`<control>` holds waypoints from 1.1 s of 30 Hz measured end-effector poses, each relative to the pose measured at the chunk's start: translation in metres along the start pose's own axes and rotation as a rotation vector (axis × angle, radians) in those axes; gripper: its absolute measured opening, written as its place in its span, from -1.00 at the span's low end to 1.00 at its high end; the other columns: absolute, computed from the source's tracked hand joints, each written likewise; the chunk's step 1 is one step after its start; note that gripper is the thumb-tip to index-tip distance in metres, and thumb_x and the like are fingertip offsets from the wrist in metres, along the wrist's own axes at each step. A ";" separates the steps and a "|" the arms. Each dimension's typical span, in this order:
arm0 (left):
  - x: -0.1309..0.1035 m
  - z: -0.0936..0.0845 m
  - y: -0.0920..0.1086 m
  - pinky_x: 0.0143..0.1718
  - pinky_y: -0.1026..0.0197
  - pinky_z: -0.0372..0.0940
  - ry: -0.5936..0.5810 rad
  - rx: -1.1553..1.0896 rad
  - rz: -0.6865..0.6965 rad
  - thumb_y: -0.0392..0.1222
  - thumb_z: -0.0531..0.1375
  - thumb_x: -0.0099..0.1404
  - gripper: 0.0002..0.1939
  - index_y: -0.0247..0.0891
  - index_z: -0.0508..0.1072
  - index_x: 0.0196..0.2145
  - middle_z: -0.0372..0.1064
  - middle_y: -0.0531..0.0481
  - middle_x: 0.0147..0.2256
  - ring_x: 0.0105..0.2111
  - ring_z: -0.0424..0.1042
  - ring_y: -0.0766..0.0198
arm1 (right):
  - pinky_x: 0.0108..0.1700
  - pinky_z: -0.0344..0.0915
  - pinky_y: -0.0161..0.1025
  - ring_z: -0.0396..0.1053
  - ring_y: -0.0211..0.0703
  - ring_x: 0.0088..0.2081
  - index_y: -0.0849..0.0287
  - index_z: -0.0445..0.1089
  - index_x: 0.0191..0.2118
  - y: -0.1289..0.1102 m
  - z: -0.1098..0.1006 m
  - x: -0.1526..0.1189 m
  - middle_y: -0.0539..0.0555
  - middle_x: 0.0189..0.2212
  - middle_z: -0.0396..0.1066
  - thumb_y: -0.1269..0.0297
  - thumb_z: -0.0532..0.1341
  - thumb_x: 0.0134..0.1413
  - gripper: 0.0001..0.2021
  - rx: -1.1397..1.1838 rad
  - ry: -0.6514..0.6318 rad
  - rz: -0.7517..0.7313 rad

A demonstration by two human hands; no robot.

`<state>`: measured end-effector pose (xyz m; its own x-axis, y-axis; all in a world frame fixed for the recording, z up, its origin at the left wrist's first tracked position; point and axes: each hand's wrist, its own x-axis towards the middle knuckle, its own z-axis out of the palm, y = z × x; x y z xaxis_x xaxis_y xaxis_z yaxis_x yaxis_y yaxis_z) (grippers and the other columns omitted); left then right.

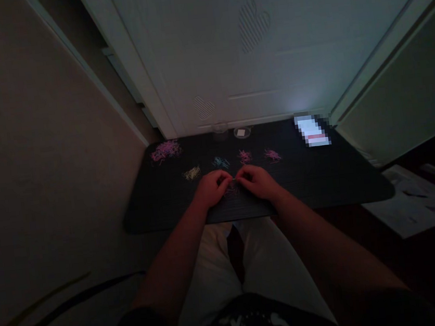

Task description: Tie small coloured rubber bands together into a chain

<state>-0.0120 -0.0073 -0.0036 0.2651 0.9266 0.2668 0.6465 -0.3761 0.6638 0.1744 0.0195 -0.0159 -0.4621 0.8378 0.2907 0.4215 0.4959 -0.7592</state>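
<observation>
My left hand (pixel 212 188) and my right hand (pixel 258 180) are close together over the front middle of the dark table. Both are closed in a pinch, fingertips nearly meeting. Between them shows a small thin pale strip (pixel 233 179), its ends hidden by the fingers. Just below lies a loose pile of thin pinkish strips (pixel 231 192), partly covered by my hands. Beyond my hands are small piles of similar thin pieces: a yellowish pile (pixel 192 173), a blue pile (pixel 220 162), a pink pile (pixel 245 156) and another pink pile (pixel 272 155).
A larger mixed pink and purple pile (pixel 166 151) lies at the table's back left. Along the back edge stand a clear container (pixel 220 130) and a round clear lid (pixel 242 132) with a white label. A lit phone (pixel 313 130) lies back right. A white door (pixel 205 54) rises behind the table (pixel 322 182).
</observation>
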 end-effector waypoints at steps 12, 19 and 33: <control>0.000 -0.001 0.002 -0.24 0.22 0.25 -0.011 0.019 0.016 -0.15 0.06 0.26 -0.81 -0.28 0.42 -0.35 0.43 -0.03 -0.34 -0.30 0.38 0.26 | -0.35 0.17 -0.31 0.27 -0.25 -0.41 0.19 0.34 -0.41 -0.007 -0.001 0.000 0.01 -0.47 0.35 0.37 0.12 0.03 -0.93 -0.030 0.006 -0.011; -0.001 -0.001 0.003 -0.24 0.24 0.26 0.005 -0.019 -0.002 -0.15 0.07 0.26 -0.81 -0.27 0.43 -0.35 0.45 -0.02 -0.34 -0.30 0.39 0.28 | -0.36 0.19 -0.31 0.28 -0.26 -0.43 0.18 0.36 -0.41 -0.006 -0.001 -0.001 0.01 -0.47 0.37 0.34 0.13 0.02 -0.92 -0.004 0.014 0.018; -0.003 -0.001 0.002 -0.41 0.31 0.25 0.001 -0.039 -0.011 -0.15 0.19 0.15 -0.85 -0.28 0.48 -0.37 0.44 0.01 -0.43 -0.45 0.37 0.35 | -0.41 0.16 -0.32 0.24 -0.29 -0.48 0.20 0.37 -0.43 -0.007 -0.001 -0.001 0.00 -0.52 0.34 0.33 0.15 -0.01 -0.91 0.001 -0.003 0.025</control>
<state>-0.0128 -0.0105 -0.0023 0.2575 0.9308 0.2596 0.6209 -0.3652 0.6936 0.1726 0.0154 -0.0105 -0.4536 0.8492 0.2704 0.4323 0.4750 -0.7665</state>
